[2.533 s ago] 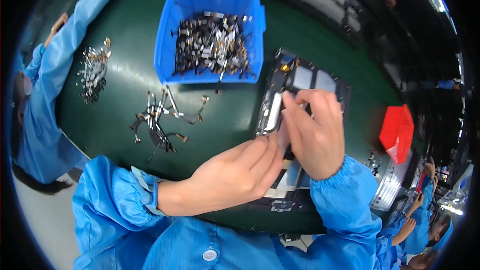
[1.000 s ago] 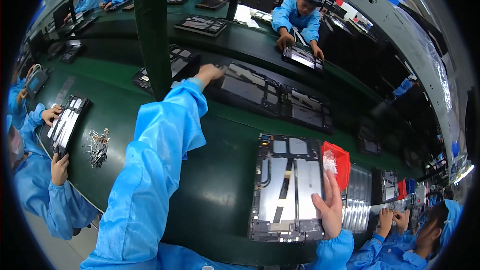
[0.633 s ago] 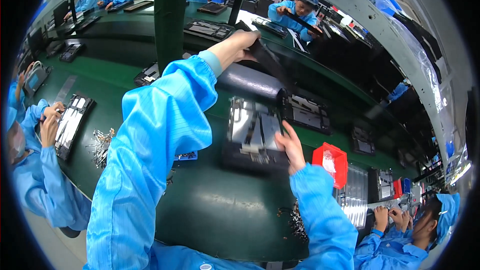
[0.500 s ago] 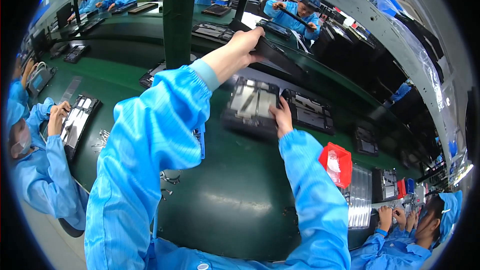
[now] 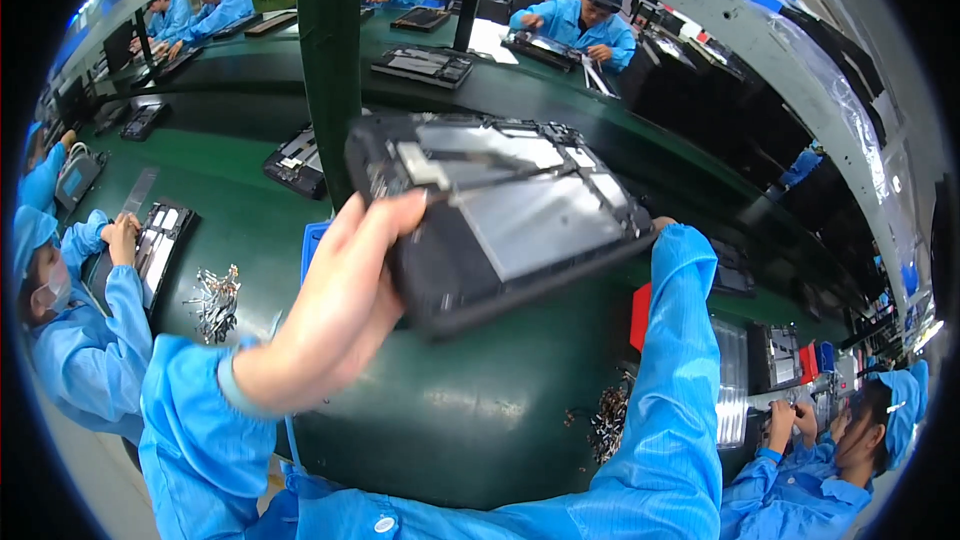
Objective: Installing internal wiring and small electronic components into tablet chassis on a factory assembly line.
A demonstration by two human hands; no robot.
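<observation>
Raised over the green bench is an open tablet-like device (image 5: 545, 225), a black frame with silver panels and dark strips facing up. It is tilted and slightly blurred. My left hand (image 5: 330, 305) is closed on its near left corner, thumb on top and fingers beneath. At the right end, my right hand (image 5: 663, 224) is closed at the edge, its fingers mostly hidden behind the device and sleeve. Below on the bench lie a pile of small metal-and-black parts (image 5: 608, 425) and, further left, a heap of small silvery parts (image 5: 217, 302).
A dark green post (image 5: 331, 70) stands beyond my left hand. A similar device (image 5: 297, 162) lies beside it, another (image 5: 424, 65) farther back. A red bin (image 5: 640, 315) is partly hidden by my right sleeve. Co-workers sit left (image 5: 75, 290), right (image 5: 840, 450) and across (image 5: 585, 25).
My left hand has left the dark slab it held at the back and come nearer, onto the device. My right hand has moved right, and the device is raised closer.
</observation>
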